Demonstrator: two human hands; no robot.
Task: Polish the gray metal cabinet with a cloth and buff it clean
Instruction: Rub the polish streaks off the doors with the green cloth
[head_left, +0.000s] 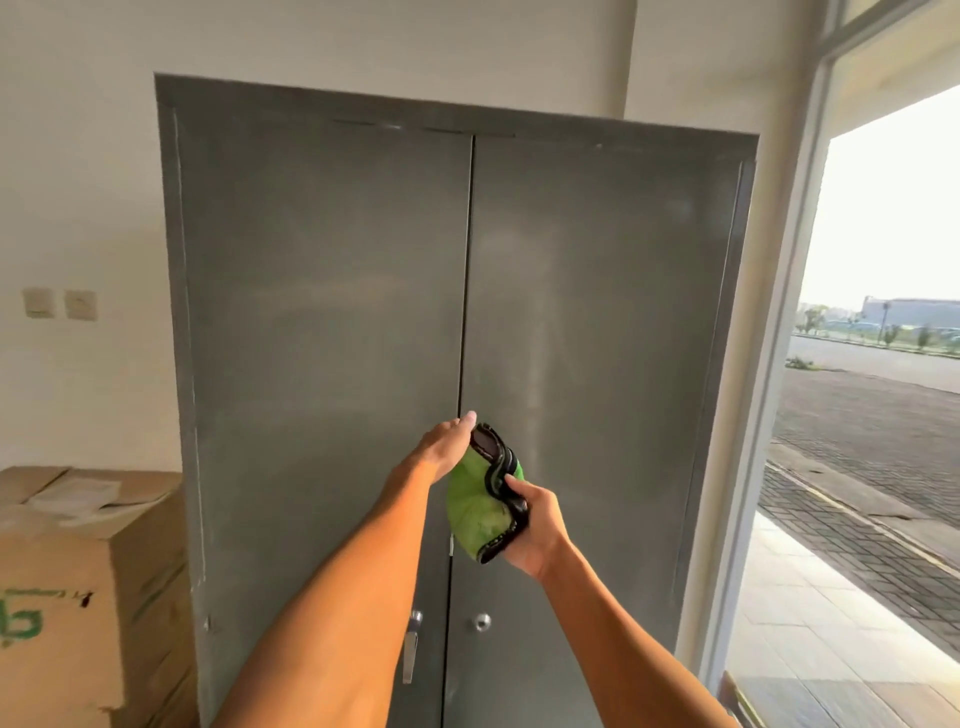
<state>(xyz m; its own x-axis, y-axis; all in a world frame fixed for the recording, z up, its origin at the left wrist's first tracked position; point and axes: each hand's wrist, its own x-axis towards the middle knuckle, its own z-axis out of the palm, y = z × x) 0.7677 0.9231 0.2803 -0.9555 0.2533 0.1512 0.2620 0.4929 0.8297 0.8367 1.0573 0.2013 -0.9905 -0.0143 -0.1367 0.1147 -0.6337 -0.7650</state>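
A tall gray metal cabinet with two closed doors fills the middle of the view. In front of its centre seam I hold a green cloth with a black edge, bunched between both hands. My left hand grips the cloth's upper end, fingers curled over it. My right hand pinches the black edge lower down, thumb on top. The cloth hangs a short way off the doors; I cannot tell whether it touches them. A handle and a round lock sit low on the doors.
Stacked cardboard boxes stand against the cabinet's left side. Two wall switches are on the white wall at left. To the right, a white door frame opens onto a tiled step and paved ground outside.
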